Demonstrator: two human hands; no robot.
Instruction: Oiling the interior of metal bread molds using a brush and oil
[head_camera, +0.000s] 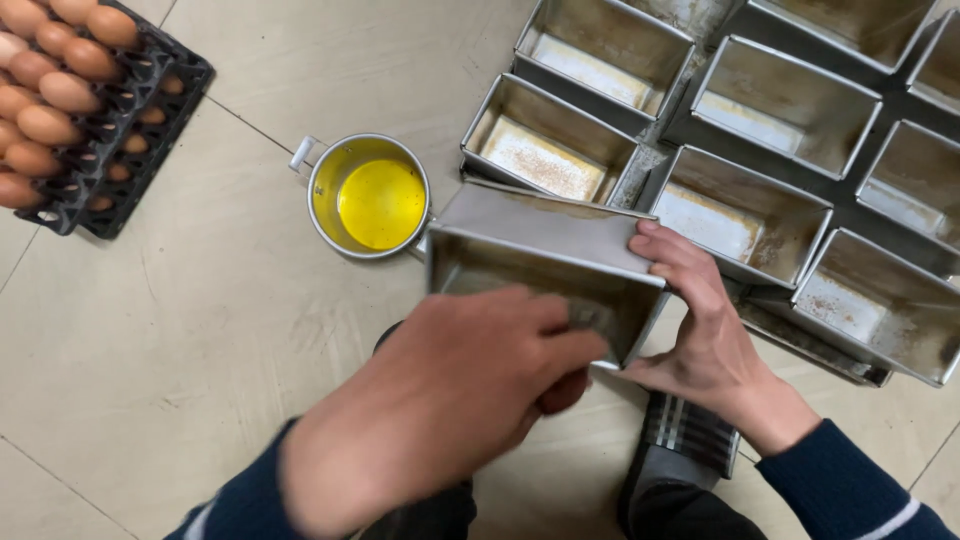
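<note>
Greasing looks underway: the right hand (715, 335) grips the tilted loaf tin (545, 265) over the floor, beside the pot of yellow oil (370, 197); the left hand (470, 385) reaches inside, seemingly pinching a small pad, blurred. The other tins (745, 130) show pale bottoms; whether coated I cannot tell.

The tiled floor (230, 330) carries an egg tray (120, 150), a pot (368, 196) of yellow oil and rows of loaf tins (760, 120).

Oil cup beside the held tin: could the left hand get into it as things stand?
Probably yes. The left hand is inside the loaf tin, and the cup of yellow oil sits just beyond it, open-topped with nothing over it. The right hand grips the tin's far side, out of the way.
</note>
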